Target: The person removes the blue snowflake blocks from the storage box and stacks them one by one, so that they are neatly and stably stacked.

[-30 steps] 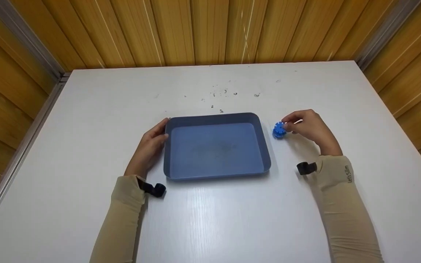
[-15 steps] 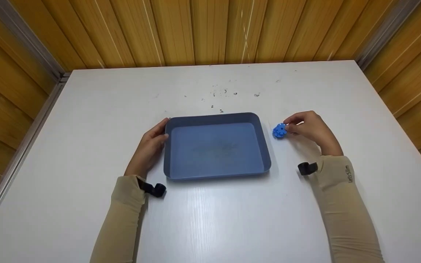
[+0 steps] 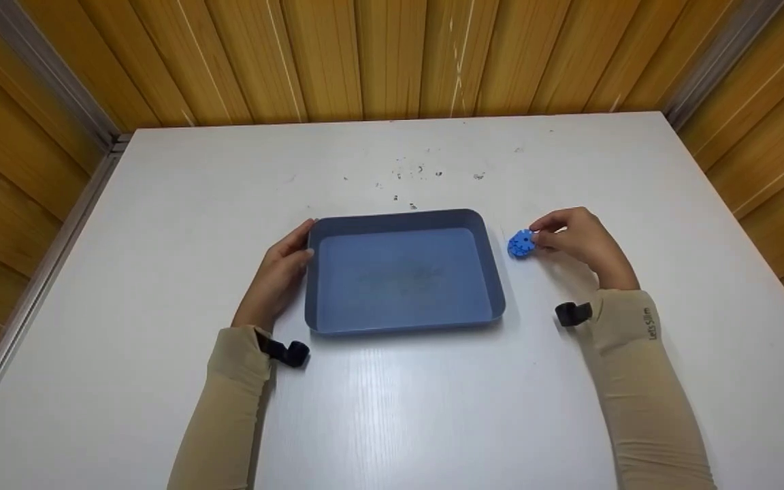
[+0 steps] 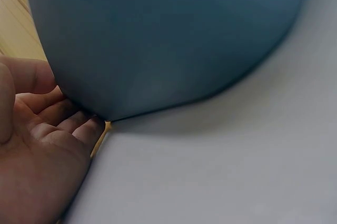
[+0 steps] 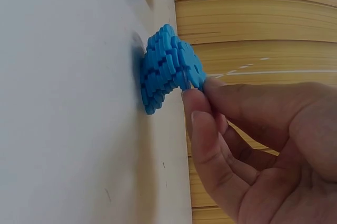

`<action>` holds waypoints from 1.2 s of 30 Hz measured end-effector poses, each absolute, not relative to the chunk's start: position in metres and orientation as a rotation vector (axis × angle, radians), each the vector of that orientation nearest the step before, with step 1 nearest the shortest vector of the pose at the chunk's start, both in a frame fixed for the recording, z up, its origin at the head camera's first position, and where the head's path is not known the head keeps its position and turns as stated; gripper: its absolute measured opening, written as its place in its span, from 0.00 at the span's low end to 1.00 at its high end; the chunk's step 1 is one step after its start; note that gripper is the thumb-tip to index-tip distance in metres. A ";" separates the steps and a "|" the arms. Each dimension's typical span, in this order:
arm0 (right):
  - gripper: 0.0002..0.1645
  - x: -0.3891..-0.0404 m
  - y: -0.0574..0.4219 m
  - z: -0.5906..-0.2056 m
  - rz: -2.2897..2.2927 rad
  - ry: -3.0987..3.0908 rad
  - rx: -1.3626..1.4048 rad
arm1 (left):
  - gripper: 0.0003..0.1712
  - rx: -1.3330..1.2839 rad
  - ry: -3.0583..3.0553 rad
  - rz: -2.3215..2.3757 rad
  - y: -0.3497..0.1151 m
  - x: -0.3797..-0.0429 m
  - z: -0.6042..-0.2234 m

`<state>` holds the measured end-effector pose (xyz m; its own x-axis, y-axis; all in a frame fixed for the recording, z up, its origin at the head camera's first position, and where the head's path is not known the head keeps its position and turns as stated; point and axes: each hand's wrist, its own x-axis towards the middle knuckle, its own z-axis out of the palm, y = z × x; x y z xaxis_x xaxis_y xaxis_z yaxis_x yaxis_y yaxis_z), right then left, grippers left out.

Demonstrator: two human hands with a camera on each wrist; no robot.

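A small leaning stack of several blue notched plastic discs (image 3: pixel 518 246) stands on the table, just right of the tray. My right hand (image 3: pixel 579 238) pinches the edge of the topmost disc (image 5: pixel 190 65) between thumb and fingers. In the right wrist view that disc overhangs toward the hand, while the lower discs stay stacked against the table. My left hand (image 3: pixel 280 272) rests against the outer left wall of a blue-grey rectangular tray (image 3: pixel 402 327). Its fingertips touch that wall near the base in the left wrist view (image 4: pixel 158 50), where some fingers are partly hidden.
The white table (image 3: pixel 392 408) carries dark scuff marks behind the tray. Yellow wood-look panels (image 3: pixel 392 61) enclose its back and sides. A black wrist camera (image 3: pixel 290 354) juts from the left sleeve, and another black camera (image 3: pixel 572 314) from the right.
My right hand has shifted very slightly right and toward me, and the top disc has tilted with it. The left hand and the tray have stayed in place.
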<state>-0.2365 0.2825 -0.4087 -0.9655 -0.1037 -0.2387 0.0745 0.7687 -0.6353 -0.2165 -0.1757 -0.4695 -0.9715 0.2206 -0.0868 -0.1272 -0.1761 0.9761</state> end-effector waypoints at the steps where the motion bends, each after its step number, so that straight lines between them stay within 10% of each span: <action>1: 0.19 -0.237 0.283 -0.409 -0.986 2.705 -0.022 | 0.34 0.110 1.851 2.251 -0.176 -0.217 -0.470; 36: 0.28 -0.238 0.284 -0.414 -1.115 2.689 -0.046 | 0.32 -0.025 1.803 2.299 -0.177 -0.220 -0.473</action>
<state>-0.2383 0.2839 -0.4138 -0.9730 -0.1165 -0.1990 0.0585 0.7100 -0.7018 -0.2202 -0.1774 -0.4726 -0.9758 0.1610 -0.1478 -0.1819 -0.2234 0.9576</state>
